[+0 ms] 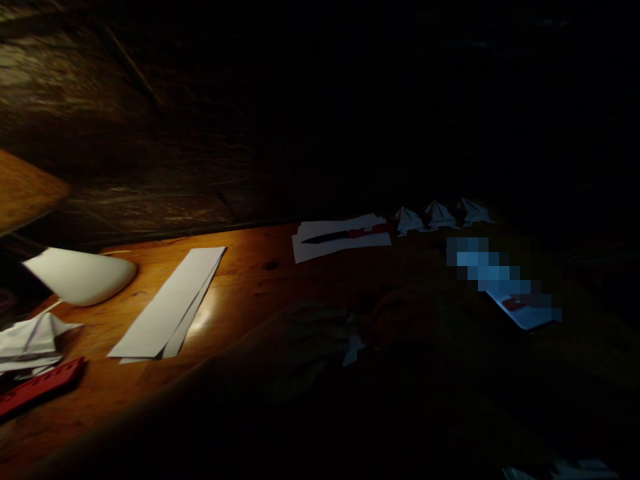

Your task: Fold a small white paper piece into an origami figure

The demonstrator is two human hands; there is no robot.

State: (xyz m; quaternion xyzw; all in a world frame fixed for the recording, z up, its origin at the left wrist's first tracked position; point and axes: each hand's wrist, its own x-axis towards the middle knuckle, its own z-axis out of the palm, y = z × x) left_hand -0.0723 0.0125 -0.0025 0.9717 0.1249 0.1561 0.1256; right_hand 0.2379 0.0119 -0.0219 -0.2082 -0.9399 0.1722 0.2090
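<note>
Deep shadow covers both my hands in the middle of the head view. My left hand (313, 333) reaches in from the lower left, its fingers bent around a small piece of folded paper (354, 347). Facing it, my right hand (400, 317) grips the same paper from the other side. Only a pale strip of the paper shows between the fingers. Beyond the hands, a knife (367, 231) with a red handle and dark blade lies on white paper strips (305, 249). The exact finger positions are hard to make out.
Long white paper strips (170, 300) lie left on the wooden table (250, 280), near a lamp's white base (95, 277). A red object (43, 387) sits by folded paper (30, 343). Several folded paper shapes (440, 215) line the back. A lit phone (525, 313) lies right.
</note>
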